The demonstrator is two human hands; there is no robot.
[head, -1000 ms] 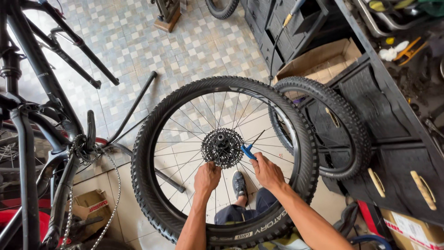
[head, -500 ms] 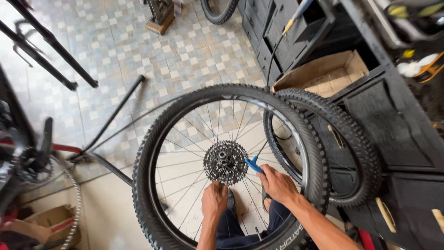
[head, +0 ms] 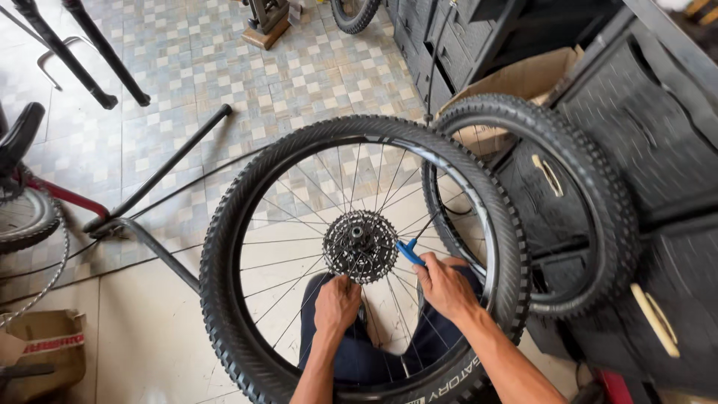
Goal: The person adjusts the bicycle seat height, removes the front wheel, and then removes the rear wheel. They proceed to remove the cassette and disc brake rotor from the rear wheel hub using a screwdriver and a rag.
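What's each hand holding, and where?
Right hand grips the blue-handled tool by its handle. Left hand touches the cassette at its lower edge.

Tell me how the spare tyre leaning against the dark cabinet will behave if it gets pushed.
The spare tyre stands on edge, propped only by the cabinet, so a sideways nudge would probably roll or topple it. It shows no rim or spokes, so it likely flexes and feels light. Its knobby tread should grip well.

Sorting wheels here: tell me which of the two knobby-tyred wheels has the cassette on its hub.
The front wheel held upright between the hands carries the cassette; the wheel behind, leaning on the dark cabinets, shows none.
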